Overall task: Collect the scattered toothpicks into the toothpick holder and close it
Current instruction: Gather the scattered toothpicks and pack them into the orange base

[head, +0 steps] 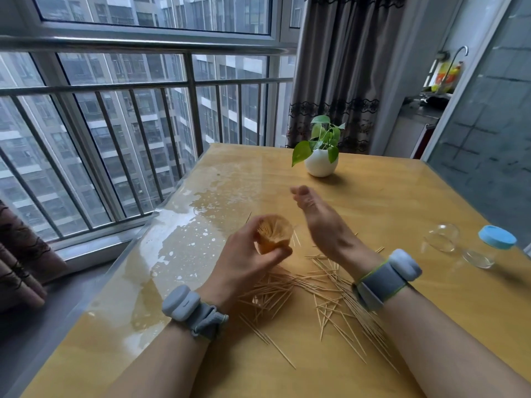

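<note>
Left hand (244, 262) grips a toothpick bundle (274, 232) at centre frame; right hand (321, 222) is open beside it.
The right hand's fingers are straight and blurred, holding nothing. Loose toothpicks (310, 288) lie scattered on the yellow tabletop (402, 196), lower centre, below both hands. A clear blue-capped holder (488, 248) lies on its side at the right edge.

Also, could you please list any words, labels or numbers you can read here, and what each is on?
No text can be read in this view.
The colourful packaging in the far background: any print is too blurred to read.
The toothpick holder, blue-lidded jar, left wristband and right wristband: no markings visible.
</note>
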Demonstrator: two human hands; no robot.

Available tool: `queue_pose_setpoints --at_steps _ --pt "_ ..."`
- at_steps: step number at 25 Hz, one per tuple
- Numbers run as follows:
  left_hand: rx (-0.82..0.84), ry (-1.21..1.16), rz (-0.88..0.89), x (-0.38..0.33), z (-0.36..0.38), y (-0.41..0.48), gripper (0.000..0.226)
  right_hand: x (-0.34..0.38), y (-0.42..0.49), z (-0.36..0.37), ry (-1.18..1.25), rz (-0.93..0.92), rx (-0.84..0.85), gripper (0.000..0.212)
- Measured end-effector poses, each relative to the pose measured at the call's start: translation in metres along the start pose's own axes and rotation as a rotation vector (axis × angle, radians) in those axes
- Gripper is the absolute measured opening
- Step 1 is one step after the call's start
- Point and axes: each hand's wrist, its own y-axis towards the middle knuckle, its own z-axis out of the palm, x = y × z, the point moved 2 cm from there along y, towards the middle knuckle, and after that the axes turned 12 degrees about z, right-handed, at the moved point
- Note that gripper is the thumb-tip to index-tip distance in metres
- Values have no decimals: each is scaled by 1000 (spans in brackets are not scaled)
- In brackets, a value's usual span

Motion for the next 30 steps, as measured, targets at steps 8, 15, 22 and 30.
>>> queue_pose_setpoints --at_steps 8,15,22,30 --pt "-198 182 -135 13 -11 3 52 -12 -30 13 -851 51 431 43" --pt "-139 195 -115 13 0 0 54 -9 -28 10 -971 97 377 20" --pt "-119 182 -107 11 0 0 52 -25 -16 7 -789 108 478 9" --pt "-70 159 -95 12 9 -1 54 -15 -5 -13 390 -56 -149 13"
